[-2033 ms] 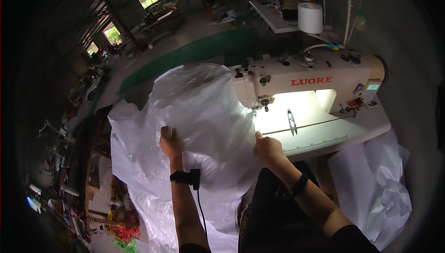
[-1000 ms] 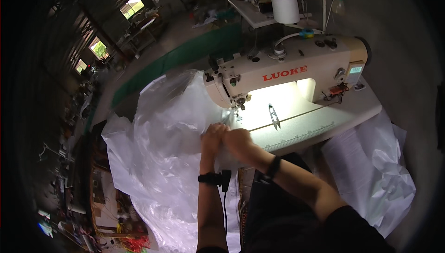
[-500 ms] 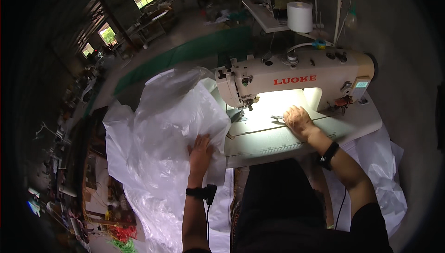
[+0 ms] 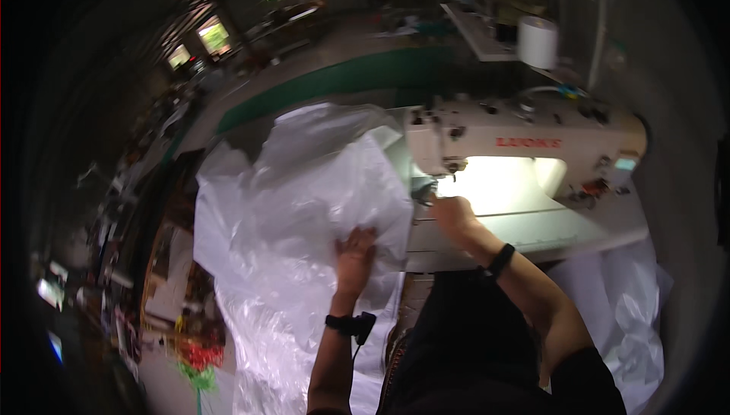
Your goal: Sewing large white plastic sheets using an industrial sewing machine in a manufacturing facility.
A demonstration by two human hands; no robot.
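My left hand (image 4: 356,254) lies open, fingers spread, on a large crumpled sheet of white translucent plastic (image 4: 304,202). This sheet spreads left of the sewing machine (image 4: 525,137) and hangs down toward my lap. My right hand (image 4: 456,219) is closed beside the machine's needle and presser foot (image 4: 445,179), over the left end of the lit bed. Half a second ago a small pointed metal tool showed in its fingers; now motion blur and the hand mostly hide it.
A white thread cone (image 4: 537,42) stands behind the machine. More white sheeting (image 4: 608,316) hangs below the table at the right. Red and green strands (image 4: 201,362) lie low on the left. A green strip (image 4: 334,80) crosses the floor beyond.
My right hand has moved left across the machine bed, from its middle to beside the needle. The whole view has shifted, and my left hand still rests on the plastic sheet.
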